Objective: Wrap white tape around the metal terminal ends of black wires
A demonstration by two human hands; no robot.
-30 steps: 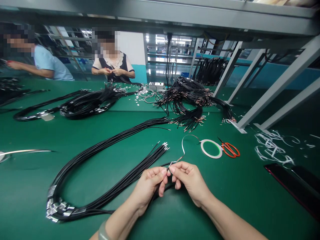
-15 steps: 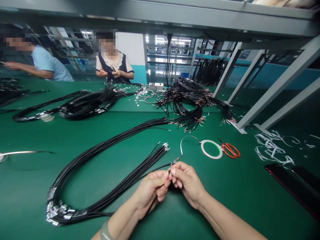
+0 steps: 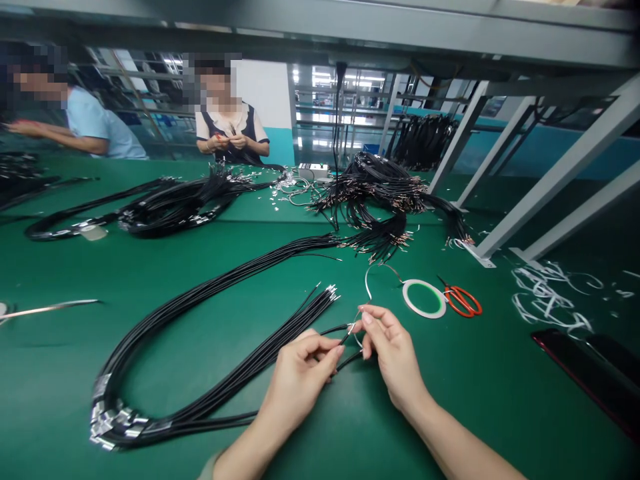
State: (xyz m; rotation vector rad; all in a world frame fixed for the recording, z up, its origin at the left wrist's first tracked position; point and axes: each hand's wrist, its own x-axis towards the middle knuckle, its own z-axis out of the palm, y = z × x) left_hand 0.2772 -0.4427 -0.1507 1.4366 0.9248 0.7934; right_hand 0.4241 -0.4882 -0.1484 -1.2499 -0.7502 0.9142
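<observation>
My left hand (image 3: 305, 367) is closed around a black cable (image 3: 345, 338) close to its end. Beside it, my right hand (image 3: 395, 350) pinches a thin strip of tape (image 3: 357, 319) at the cable's tip; its fingers partly hide the contact. A white curl hangs just below the fingertips. Behind my right hand lies a tape roll (image 3: 404, 307) with a white rim and green centre, its loose tail (image 3: 369, 283) arching toward my fingers. To the left, a looped bundle of black cables (image 3: 165, 320) carries silvery wraps at its bend.
Orange-handled scissors (image 3: 465, 303) touch the tape roll's right side. White backing scraps (image 3: 545, 297) and a dark phone-like slab (image 3: 580, 373) lie at right. Cable heaps (image 3: 375, 183) and grey shelf legs (image 3: 550, 173) stand farther back. Two people sit across the table.
My hands have moved slightly apart, the right one up and to the right. More of the cable end and the strip now shows between them. The person opposite has brought both hands together.
</observation>
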